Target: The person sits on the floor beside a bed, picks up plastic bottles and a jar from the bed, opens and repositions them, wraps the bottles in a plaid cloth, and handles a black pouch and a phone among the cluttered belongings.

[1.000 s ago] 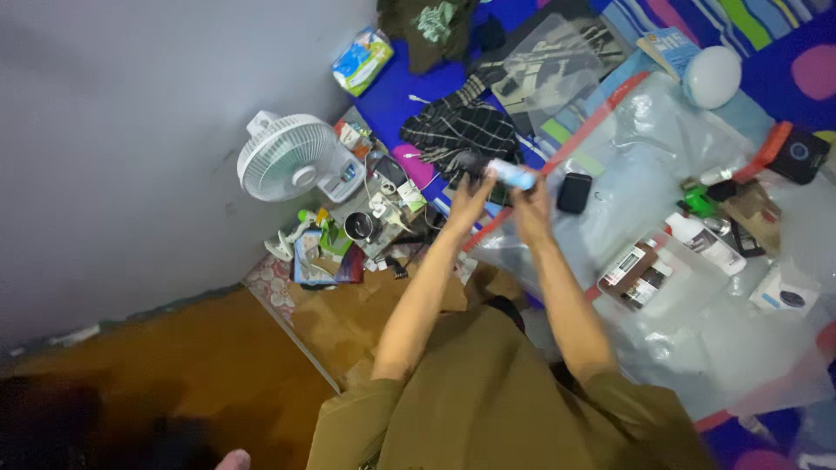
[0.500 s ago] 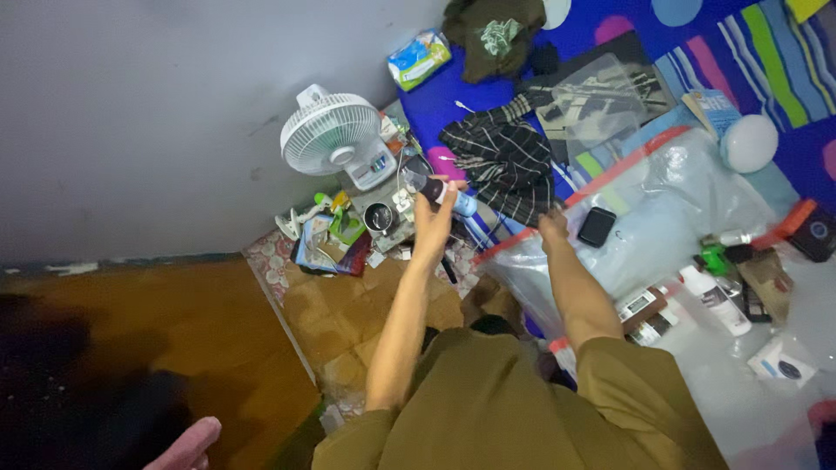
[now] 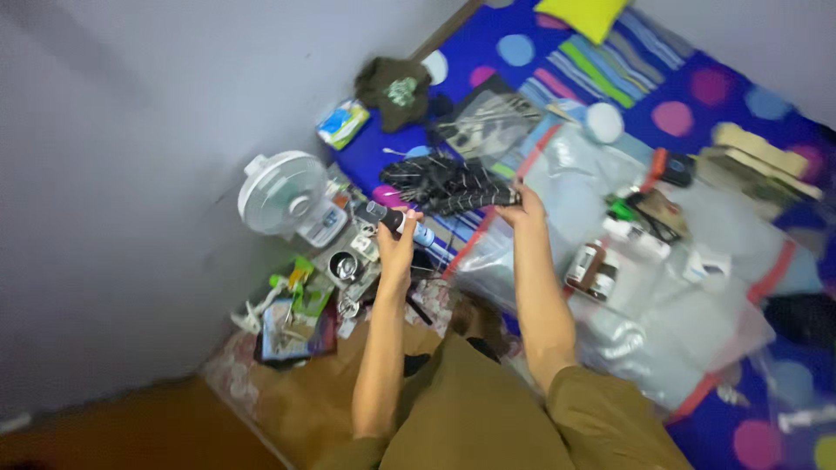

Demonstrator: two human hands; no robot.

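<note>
My left hand (image 3: 398,241) grips a slim tube-like object with a dark cap and pale blue body (image 3: 396,221), held out over the clutter beside the bed. My right hand (image 3: 523,205) reaches forward and touches the edge of a black checked cloth (image 3: 453,184) lying on the blue mattress, just above a large clear plastic bag (image 3: 627,287) with a red seal strip. Whether the fingers pinch the cloth or the bag's edge is unclear. Both forearms stretch out from olive-brown sleeves.
A small white fan (image 3: 280,192) stands by the grey wall. Cups, boxes and small items (image 3: 305,300) crowd the floor mat below it. Bottles and packets (image 3: 610,252) lie on the plastic bag. A dark green garment (image 3: 394,90) and a yellow pillow (image 3: 585,15) rest on the bed.
The view swung so the bed fills more of the frame. My left hand, still holding the tube, sits lower beside the fan; my right hand shifted up to the checked cloth.
</note>
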